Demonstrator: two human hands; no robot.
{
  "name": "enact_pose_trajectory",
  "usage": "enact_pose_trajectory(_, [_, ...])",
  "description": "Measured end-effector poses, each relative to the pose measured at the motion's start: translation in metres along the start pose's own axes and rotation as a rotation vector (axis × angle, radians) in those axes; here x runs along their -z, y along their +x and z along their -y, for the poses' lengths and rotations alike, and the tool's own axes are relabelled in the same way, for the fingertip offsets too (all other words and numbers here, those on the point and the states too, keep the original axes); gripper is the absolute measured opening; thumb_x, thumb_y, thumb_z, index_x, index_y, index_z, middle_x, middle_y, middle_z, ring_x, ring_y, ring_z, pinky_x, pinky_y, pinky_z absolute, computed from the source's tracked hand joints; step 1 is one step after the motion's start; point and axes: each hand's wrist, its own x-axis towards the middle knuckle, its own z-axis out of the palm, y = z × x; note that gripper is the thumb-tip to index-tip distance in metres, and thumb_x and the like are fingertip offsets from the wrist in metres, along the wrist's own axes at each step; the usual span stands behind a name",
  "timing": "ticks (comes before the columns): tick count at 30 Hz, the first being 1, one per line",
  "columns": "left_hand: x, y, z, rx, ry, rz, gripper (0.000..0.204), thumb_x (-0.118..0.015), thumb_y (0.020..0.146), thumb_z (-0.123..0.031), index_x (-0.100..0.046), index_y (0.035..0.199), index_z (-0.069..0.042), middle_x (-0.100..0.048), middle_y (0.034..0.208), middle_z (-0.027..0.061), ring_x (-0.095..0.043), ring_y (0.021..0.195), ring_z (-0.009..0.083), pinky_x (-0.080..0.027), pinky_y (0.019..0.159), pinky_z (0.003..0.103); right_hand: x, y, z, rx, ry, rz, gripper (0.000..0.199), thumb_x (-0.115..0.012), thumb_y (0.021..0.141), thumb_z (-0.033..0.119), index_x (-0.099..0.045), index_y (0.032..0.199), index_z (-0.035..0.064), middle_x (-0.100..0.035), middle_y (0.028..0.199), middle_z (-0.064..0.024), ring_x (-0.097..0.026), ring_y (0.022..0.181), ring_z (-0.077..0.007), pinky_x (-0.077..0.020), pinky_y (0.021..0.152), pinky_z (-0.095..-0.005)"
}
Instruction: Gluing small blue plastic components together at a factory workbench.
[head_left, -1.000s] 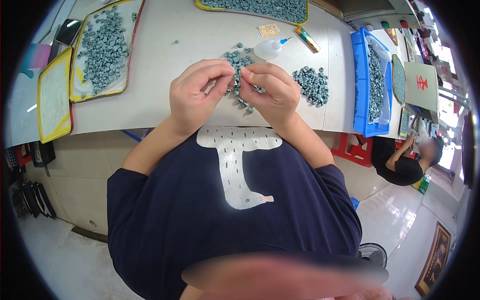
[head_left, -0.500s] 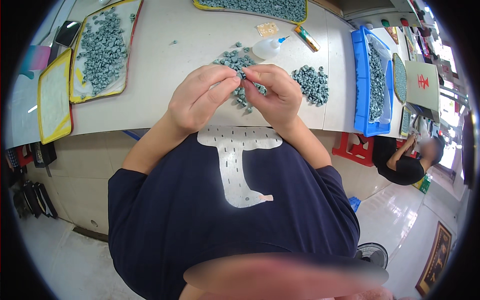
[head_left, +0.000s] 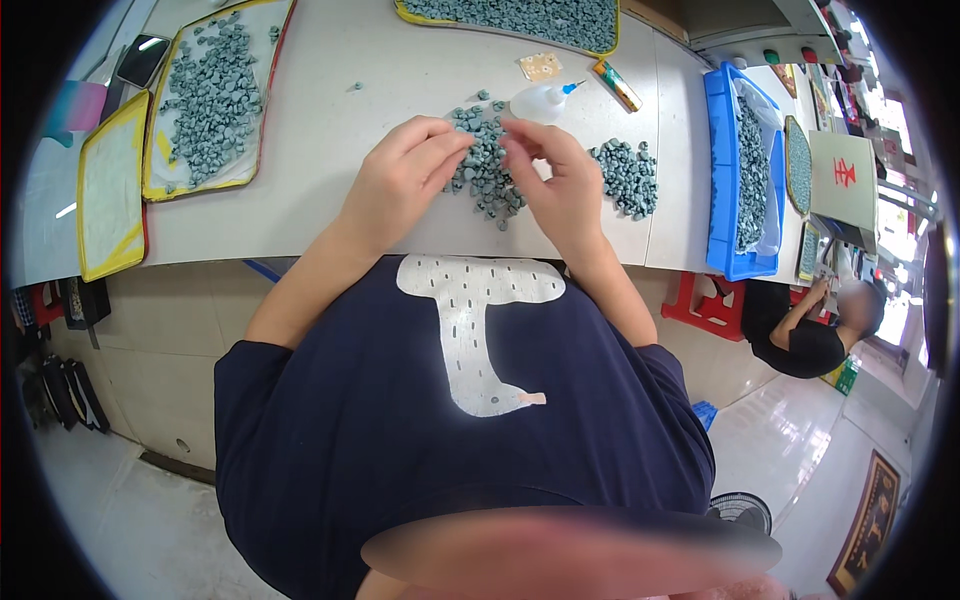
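Observation:
Both of my hands are over a loose pile of small grey-green pieces (head_left: 487,178) on the white table (head_left: 330,160). My left hand (head_left: 400,185) has its fingers curled, the tips touching the pile's left edge. My right hand (head_left: 558,190) is at the pile's right side, thumb and forefinger pinched together near the pile's top. Any piece between the fingers of either hand is too small to see. A second heap of the same pieces (head_left: 626,176) lies just right of my right hand. A small clear glue bottle with a blue tip (head_left: 541,100) lies just behind the pile.
A yellow-rimmed tray of pieces (head_left: 160,175) and an empty yellow tray (head_left: 110,190) lie at left, with a phone (head_left: 140,60) behind. Another tray of pieces (head_left: 520,14) is at the back, a blue bin (head_left: 722,180) at right. Another person (head_left: 800,335) sits at lower right.
My hands, pressed together over the pile before, have drawn slightly apart and moved forward. Their fingertips now rest on either side of the pile.

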Motion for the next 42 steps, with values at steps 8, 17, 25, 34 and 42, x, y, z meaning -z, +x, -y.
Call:
enact_pose_trajectory(8, [0.036,0.005,0.055,0.138,0.396,-0.038,0.023,-0.060,0.079,0.002,-0.066,0.101,-0.001,-0.060,0.100,0.0138,-0.060,0.088,0.0291,-0.049,0.078,0.036,0.023,-0.004,-0.011,-0.249,-0.064,-0.435,0.023,-0.064,0.084,0.005,-0.061,0.107,0.0018,-0.061,0.077,-0.0020,-0.054,0.063,-0.0101,-0.0472,0.063,-0.0235])
enact_pose_trajectory(17, [0.039,-0.002,0.053,0.263,0.483,0.018,0.021,-0.058,0.080,0.001,-0.067,0.099,0.000,-0.063,0.101,0.0143,-0.061,0.088,0.0291,-0.049,0.079,0.035,0.020,0.020,-0.023,-0.022,-0.389,-0.155,0.029,-0.069,0.085,0.018,-0.055,0.106,0.0022,-0.061,0.081,-0.0018,-0.049,0.065,-0.0137,-0.0451,0.065,-0.0283])
enact_pose_trajectory(25, [0.024,-0.002,0.003,0.746,-0.704,0.131,0.011,-0.061,0.089,-0.006,-0.065,0.095,0.003,-0.063,0.086,0.0068,-0.057,0.072,0.0140,-0.047,0.066,0.025,0.019,0.003,-0.024,-0.210,0.020,-0.156,0.032,-0.072,0.083,0.023,-0.057,0.102,0.0028,-0.065,0.090,-0.0079,-0.060,0.077,-0.0200,-0.0477,0.071,-0.0296])
enact_pose_trajectory(34, [-0.004,-0.009,0.005,0.769,-1.659,0.044,0.013,-0.057,0.093,-0.008,-0.058,0.102,0.001,-0.059,0.089,0.0070,-0.052,0.075,0.0125,-0.045,0.067,0.024,0.030,-0.004,0.022,0.175,-0.356,-0.053,0.039,-0.078,0.070,0.014,-0.064,0.106,0.0061,-0.064,0.092,-0.0104,-0.062,0.081,-0.0223,-0.0495,0.070,-0.0304])
enact_pose_trajectory(42, [-0.004,-0.014,0.017,0.763,-1.714,-0.031,0.013,-0.055,0.094,-0.007,-0.056,0.104,0.001,-0.057,0.091,0.0071,-0.051,0.078,0.0127,-0.044,0.069,0.024,0.028,-0.003,0.031,0.211,-0.403,-0.101,0.047,-0.081,0.062,0.005,-0.069,0.107,0.0101,-0.058,0.085,-0.0057,-0.059,0.076,-0.0185,-0.0492,0.063,-0.0290])
